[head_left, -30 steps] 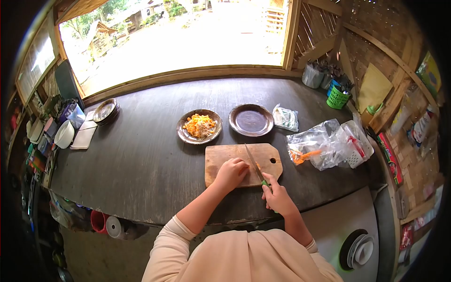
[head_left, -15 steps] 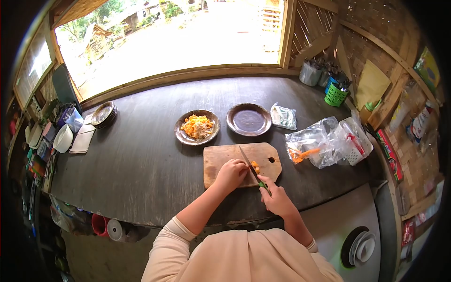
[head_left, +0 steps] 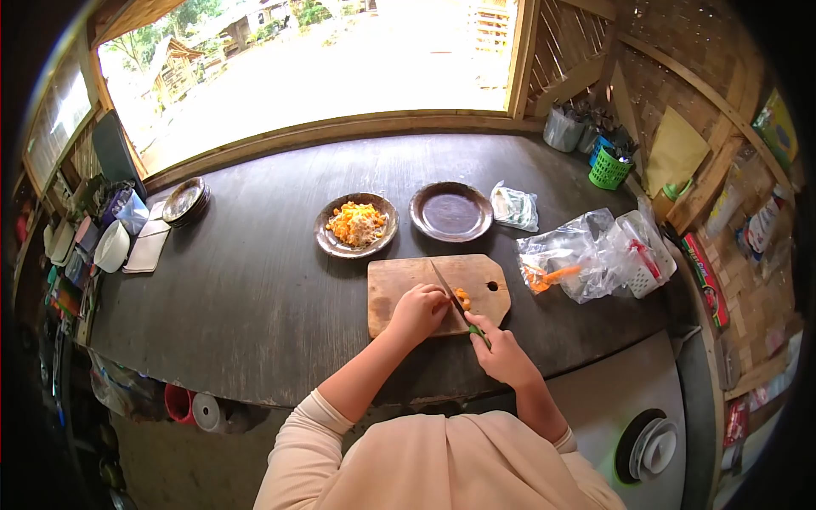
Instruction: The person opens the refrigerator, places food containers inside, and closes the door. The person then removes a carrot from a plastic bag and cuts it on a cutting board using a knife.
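My right hand [head_left: 505, 355] is closed around the green handle of a knife [head_left: 448, 288], whose blade slants up and left over a wooden cutting board [head_left: 395, 291]. My left hand [head_left: 422, 309] presses down on the board just left of the blade, its fingers curled together; whatever they hold is mostly hidden behind them. Small cut orange pieces [head_left: 461, 298], perhaps carrot, lie on the board to the right of the blade. Beyond the board stands a brown plate [head_left: 323, 240] with a heap of chopped orange and whitish food [head_left: 357, 224].
A second brown plate [head_left: 450, 212] with nothing on it stands behind the board. To its right lie a small plastic packet [head_left: 514, 208] and a clear bag [head_left: 565, 255] with something orange inside. Stacked plates [head_left: 184, 202] stand far left, a green basket [head_left: 609, 170] at back right.
The view has shifted very slightly. Both hands and the knife stay almost in the same place over the board, with the blade still beside the left fingertips.
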Available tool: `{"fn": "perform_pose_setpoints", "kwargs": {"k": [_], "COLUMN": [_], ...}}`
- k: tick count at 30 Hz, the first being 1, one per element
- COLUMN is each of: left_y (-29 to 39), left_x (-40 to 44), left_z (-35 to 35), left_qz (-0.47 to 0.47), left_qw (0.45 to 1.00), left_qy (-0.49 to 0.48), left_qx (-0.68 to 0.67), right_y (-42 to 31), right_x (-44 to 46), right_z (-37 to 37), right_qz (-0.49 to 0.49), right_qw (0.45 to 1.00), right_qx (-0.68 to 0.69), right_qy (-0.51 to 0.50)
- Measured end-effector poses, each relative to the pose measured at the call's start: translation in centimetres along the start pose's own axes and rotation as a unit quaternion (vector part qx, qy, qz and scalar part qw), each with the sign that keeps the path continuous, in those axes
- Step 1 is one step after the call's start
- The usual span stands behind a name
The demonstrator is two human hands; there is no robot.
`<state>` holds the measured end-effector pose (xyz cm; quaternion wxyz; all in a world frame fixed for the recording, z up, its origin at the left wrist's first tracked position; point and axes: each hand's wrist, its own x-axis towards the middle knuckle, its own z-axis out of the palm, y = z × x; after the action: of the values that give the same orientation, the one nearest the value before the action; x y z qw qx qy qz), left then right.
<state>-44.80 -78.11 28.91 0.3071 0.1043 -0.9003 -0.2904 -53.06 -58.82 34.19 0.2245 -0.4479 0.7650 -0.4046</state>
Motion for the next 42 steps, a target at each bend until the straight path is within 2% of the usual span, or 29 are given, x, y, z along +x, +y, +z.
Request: {"fn": "perform_pose_setpoints", "kwargs": {"k": [6,15,20,26,42], "left_y": [0.2,0.0,0.0,0.0,-0.1], "left_x": [0.1,0.1,0.1,0.1,0.1], "left_z": [0.0,-0.2,-0.3,-0.2,-0.2], "left_qz": [-0.004,-0.002,-0.011,-0.019,-0.019], "left_qw": [1.000,1.000,1.000,0.999,0.999], "left_qy": [-0.003,-0.010,-0.011,-0.019,-0.021], "left_qx": [0.001,-0.017,-0.027,-0.020,-0.029], "right_y": [0.7,2.1,1.0,1.0,0.6], "right_x": [0.8,1.8,0.8,0.2,1.1], "right_z": [0.5,1.5,1.2,0.9,0.9], "right_qz": [-0.005,-0.072,-0.005,0.009,-0.025], "right_qw": [1.000,0.996,0.998,0.997,0.999], "right_qx": [0.025,0.007,0.052,0.077,0.027], "right_qy": [-0.003,0.042,0.023,0.009,0.026]}}
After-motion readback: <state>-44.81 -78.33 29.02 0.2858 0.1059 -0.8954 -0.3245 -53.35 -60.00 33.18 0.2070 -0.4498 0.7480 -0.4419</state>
